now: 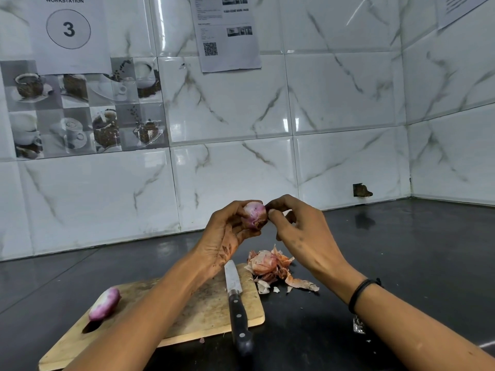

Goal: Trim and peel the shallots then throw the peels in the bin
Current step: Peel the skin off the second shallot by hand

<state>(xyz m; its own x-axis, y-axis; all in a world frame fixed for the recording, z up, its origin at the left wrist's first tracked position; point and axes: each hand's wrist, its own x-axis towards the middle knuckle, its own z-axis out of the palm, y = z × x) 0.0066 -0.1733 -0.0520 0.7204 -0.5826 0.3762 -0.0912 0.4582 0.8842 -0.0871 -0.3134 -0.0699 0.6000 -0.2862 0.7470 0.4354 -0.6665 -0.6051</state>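
L hand (225,232) grips shallot (254,214), R hand (304,232) pinches it, knife (236,298) on board (206,306), peels (270,266) beside

Two shallots (254,216) (105,303), one knife (237,306), one board (206,314).

light: bright, even | glare: glossy wall tiles (348,103) | edges: wide-angle bending | focus: mostly sharp
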